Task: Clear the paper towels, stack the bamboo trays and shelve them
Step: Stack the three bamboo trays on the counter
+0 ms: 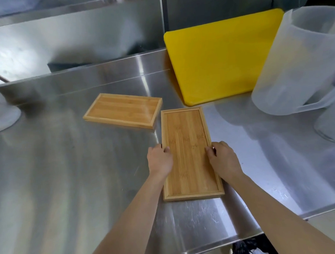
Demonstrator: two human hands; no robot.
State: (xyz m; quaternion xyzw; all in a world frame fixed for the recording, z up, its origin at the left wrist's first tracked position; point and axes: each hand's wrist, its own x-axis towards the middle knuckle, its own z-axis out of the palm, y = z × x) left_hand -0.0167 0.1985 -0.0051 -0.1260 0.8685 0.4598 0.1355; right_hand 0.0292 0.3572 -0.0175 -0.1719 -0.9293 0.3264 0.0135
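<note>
Two bamboo trays, unstacked.
Near tray (190, 154) lies lengthwise toward the worktop's (69, 168) front edge; far tray (123, 110) flat, crosswise behind it.

The brushed stainless-steel worktop (88, 177) is glossy, with streaky reflections and fine scratches toward six o'clock. The rectangular bamboo tray with a raised rim (189, 164) at centre shows smooth, satin, striped wood grain; the second rectangular bamboo tray (122, 110) at eleven o'clock looks the same. The yellow plastic cutting board with rounded corners (223, 58) at one o'clock is matt and smooth. The frosted translucent plastic jug (297, 61) at two o'clock has a cloudy, dull finish.
</note>
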